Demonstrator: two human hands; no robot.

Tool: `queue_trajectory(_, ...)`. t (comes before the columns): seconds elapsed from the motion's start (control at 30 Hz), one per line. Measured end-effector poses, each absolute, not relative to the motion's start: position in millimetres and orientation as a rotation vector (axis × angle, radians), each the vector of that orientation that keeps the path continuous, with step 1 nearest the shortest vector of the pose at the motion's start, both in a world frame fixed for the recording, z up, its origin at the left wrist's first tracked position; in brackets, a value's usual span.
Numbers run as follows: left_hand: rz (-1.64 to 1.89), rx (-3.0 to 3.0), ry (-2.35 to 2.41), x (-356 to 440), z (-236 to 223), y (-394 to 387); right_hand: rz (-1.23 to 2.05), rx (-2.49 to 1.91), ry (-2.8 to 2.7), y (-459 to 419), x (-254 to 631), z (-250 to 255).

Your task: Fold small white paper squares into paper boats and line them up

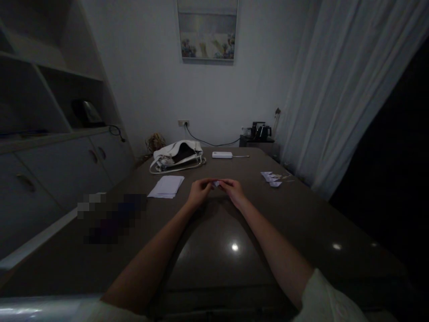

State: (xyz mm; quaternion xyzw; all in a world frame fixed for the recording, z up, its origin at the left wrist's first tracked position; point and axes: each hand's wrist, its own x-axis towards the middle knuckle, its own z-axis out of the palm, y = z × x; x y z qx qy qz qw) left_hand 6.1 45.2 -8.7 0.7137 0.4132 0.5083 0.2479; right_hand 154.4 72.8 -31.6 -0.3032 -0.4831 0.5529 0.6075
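Between my two hands, just above the dark table (208, 241), is a small piece of folded white paper (216, 183). My left hand (200, 191) pinches its left side with thumb and fingers. On the other side my right hand (233, 190) grips it the same way, and the fingers hide much of the paper. To the left of my hands lies a stack of white paper sheets (167, 185). Several small folded paper pieces (271, 178) rest on the table to the right.
A white handbag (177, 155) sits open at the back left. Near the far edge lies a white power bank (221, 155) with a short cable. A blurred-out patch (114, 219) covers something at left. Cabinets (67, 165) flank the left side; a curtain (321, 89) hangs right.
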Motion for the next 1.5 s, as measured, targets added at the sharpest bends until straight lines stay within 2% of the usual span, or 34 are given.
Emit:
queue_trajectory(0.33,1.34,1.565,1.017,3.6,-20.7,58.6,1.053,-0.767,-1.348,64.6,157.6,-25.0)
queue_trajectory(0.77,1.368,1.672,1.042,3.0,-20.2,56.8,1.109,-0.754,-1.231,73.2,154.9,-33.3)
queue_trajectory(1.5,1.253,1.673,1.014,4.4,-17.9,54.1,0.949,-0.75,-1.43,70.8,155.8,-27.1)
